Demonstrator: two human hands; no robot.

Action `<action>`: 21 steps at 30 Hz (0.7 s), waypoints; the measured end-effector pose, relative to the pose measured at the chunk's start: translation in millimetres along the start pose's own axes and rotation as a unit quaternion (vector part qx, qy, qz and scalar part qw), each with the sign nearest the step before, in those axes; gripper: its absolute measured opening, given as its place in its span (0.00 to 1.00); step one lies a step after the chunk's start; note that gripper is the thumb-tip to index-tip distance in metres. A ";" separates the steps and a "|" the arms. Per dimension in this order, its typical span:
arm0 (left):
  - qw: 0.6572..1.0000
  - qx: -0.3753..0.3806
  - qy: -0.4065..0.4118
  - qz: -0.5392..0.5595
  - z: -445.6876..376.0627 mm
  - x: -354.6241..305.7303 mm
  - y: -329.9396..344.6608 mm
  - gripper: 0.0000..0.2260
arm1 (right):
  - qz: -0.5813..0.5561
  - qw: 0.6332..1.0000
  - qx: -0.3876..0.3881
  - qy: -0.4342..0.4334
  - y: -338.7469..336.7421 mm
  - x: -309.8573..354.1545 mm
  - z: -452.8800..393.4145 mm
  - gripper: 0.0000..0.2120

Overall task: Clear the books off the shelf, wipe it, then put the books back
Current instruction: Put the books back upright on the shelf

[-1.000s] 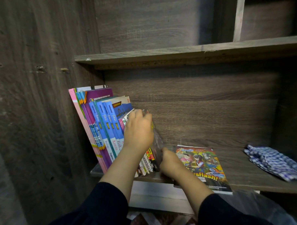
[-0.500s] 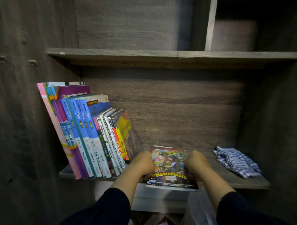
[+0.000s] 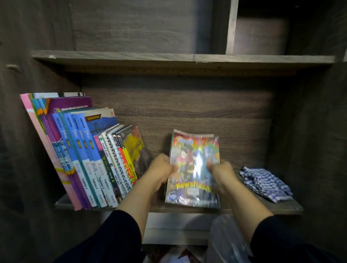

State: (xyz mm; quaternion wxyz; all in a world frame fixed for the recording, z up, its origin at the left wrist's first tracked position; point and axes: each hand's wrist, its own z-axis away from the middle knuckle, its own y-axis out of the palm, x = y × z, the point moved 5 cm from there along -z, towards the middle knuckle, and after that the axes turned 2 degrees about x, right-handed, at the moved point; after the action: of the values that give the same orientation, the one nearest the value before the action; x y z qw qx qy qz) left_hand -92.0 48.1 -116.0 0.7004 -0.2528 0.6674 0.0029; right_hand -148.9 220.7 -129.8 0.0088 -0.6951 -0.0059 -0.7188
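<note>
Both hands (image 3: 193, 172) grip comic (image 3: 194, 169); tilted up | long axis rearward

The glossy colourful comic magazine (image 3: 194, 171) bears "Newsflash!" in yellow letters across its lower cover. The blue-and-white paperback spines (image 3: 89, 158) read "fokus" near the top, with "Biologi", "Kimia", "Fizik" and "Tingkatan 4" lower down. The thin yellow-and-red spine (image 3: 130, 169) reads "Cerita Hantu". Other spine lettering is too blurred to read.

Comic book (image 3: 194, 169) cover motion-blurred, fingertips hidden.
</note>
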 end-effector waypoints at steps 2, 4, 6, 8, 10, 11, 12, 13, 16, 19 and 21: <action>0.998 -0.034 0.052 0.011 -2.7 -14.9 -11.3 0.07 | -0.042 0.995 -0.003 -0.090 1.7 26.1 -0.3 0.08; 0.995 -0.043 0.089 0.005 0.9 -24.6 -18.8 0.04 | -0.010 0.988 -0.012 -0.153 2.1 39.1 -1.0 0.08; 0.995 -0.017 0.093 -0.001 4.9 -21.2 -18.7 0.09 | 0.037 0.986 -0.016 -0.160 4.8 33.7 -3.4 0.11; 0.996 0.007 0.082 -0.018 7.8 -11.6 -15.5 0.11 | 0.040 0.990 0.006 -0.135 9.4 19.7 -1.6 0.13; 0.995 0.013 0.079 -0.056 9.8 -7.7 -14.1 0.10 | 0.041 0.993 0.016 -0.110 11.4 8.4 3.1 0.15; 0.993 0.011 0.084 -0.082 10.7 -9.9 -14.8 0.09 | 0.054 0.993 0.015 -0.103 11.5 4.4 1.6 0.17; 0.990 0.008 0.090 -0.111 11.5 -13.6 -16.3 0.08 | 0.071 0.993 0.016 -0.095 11.8 3.8 1.8 0.19; 0.986 0.005 0.096 -0.139 11.7 -16.5 -17.4 0.09 | 0.079 0.994 0.017 -0.079 13.3 2.8 0.9 0.20; 0.977 -0.018 0.096 -0.191 14.5 -18.7 -24.0 0.09 | 0.145 0.989 0.011 -0.009 28.6 -12.8 -8.1 0.23; 0.969 -0.056 0.079 -0.227 15.0 -14.5 -34.5 0.08 | 0.284 0.956 0.075 0.006 61.4 -46.1 -18.3 0.21; 0.963 -0.085 0.065 -0.248 15.7 -11.8 -43.4 0.09 | 0.319 0.941 0.117 0.003 84.0 -62.0 -11.3 0.23</action>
State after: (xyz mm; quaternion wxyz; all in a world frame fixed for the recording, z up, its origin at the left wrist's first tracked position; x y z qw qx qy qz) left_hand -63.8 19.8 -90.1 0.6105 -0.4687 0.6248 -0.1311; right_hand -156.4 136.7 -192.4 0.3186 -0.6522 0.1324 -0.6749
